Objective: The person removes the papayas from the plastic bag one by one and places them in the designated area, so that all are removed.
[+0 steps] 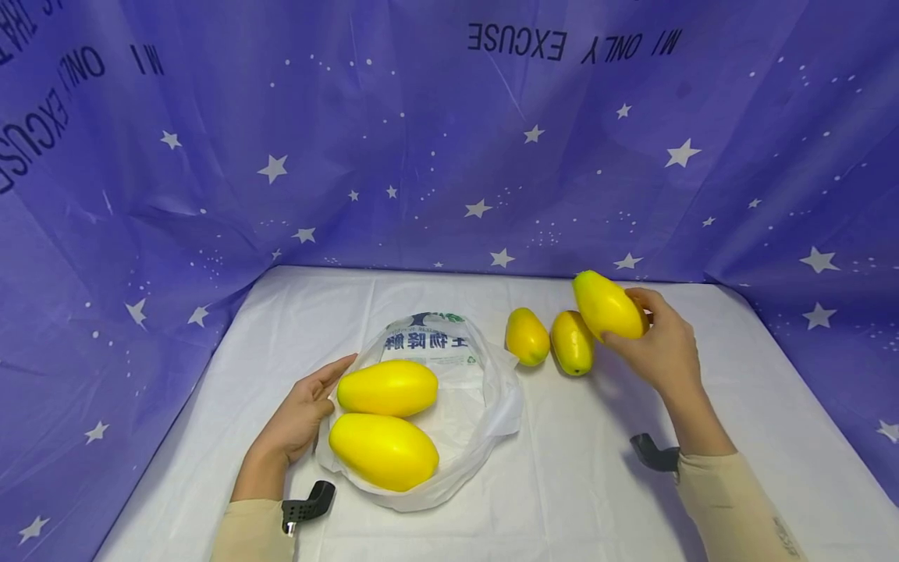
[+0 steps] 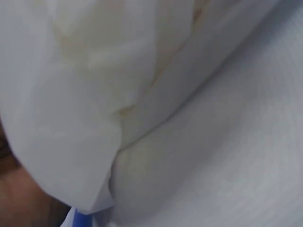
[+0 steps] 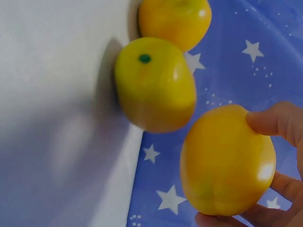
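Observation:
My right hand (image 1: 667, 343) grips a yellow papaya (image 1: 607, 306) with a greenish tip, held up off the table. In the right wrist view, thumb and fingers wrap one side of this papaya (image 3: 227, 161). Close to its left, two smaller-looking papayas (image 1: 528, 337) (image 1: 572, 343) lie on the table. A white plastic bag (image 1: 502, 398) spreads wide-mouthed to the left, with two papayas (image 1: 388, 388) (image 1: 385, 451) in its left part. Against the bag's left rim rests my left hand (image 1: 298, 414), its fingers extended. Bag plastic (image 2: 80, 127) covers most of that hand in the left wrist view.
A white cloth (image 1: 583, 484) covers the table. Purple star-printed sheeting (image 1: 421, 140) rises behind the table's far edge and along both sides. The small papayas lie between the bag and the right hand, near the far edge.

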`<state>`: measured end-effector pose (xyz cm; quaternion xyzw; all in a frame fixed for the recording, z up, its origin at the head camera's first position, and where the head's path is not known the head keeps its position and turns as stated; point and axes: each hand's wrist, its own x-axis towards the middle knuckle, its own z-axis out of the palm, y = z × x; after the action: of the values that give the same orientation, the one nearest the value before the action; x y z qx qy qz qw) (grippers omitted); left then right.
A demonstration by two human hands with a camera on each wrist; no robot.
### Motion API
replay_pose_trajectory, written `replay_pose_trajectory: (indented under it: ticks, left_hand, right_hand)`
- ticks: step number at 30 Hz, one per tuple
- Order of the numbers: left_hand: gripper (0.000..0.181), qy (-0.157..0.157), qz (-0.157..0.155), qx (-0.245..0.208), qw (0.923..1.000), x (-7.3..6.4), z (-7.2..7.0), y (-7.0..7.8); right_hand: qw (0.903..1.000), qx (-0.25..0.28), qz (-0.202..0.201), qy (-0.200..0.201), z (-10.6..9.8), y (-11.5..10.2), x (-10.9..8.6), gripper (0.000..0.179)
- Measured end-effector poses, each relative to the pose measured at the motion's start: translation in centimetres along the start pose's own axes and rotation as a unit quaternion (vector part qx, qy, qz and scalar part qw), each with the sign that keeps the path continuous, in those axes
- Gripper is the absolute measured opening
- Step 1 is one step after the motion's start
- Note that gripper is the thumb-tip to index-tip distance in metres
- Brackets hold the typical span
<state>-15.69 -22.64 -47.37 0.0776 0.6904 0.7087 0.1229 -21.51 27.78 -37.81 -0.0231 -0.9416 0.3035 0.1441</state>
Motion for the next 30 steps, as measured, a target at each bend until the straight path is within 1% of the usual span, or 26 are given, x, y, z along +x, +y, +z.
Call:
replay_pose_trajectory:
  ticks: [3,13,20,25,30]
  left_hand:
    - [0.077,0.002,-0.004,-0.006,1.0000,0.0,0.0,0.1]
    - [0.076,0.001,-0.008,-0.017,0.9998,-0.1,0.1,0.1]
    - [0.076,0.000,-0.005,-0.015,0.9999,0.0,0.1,0.1]
    - [0.076,0.000,-0.004,-0.015,0.9999,0.0,0.0,0.1]
    - [0.077,0.002,-0.009,-0.017,0.9998,0.1,0.0,-0.1]
  right_hand:
    - [0.9999,-0.005,0.015,-0.002,0.0,0.6,-0.1,0.077]
    - [0.9975,-0.024,0.060,-0.028,0.5,2.2,0.0,0.081]
    - [0.9924,-0.047,0.099,-0.056,1.3,3.6,0.1,0.083]
    - [0.9906,-0.054,0.107,-0.067,1.7,4.4,0.4,0.084]
    - [0.9898,-0.056,0.105,-0.078,1.9,4.4,0.7,0.085]
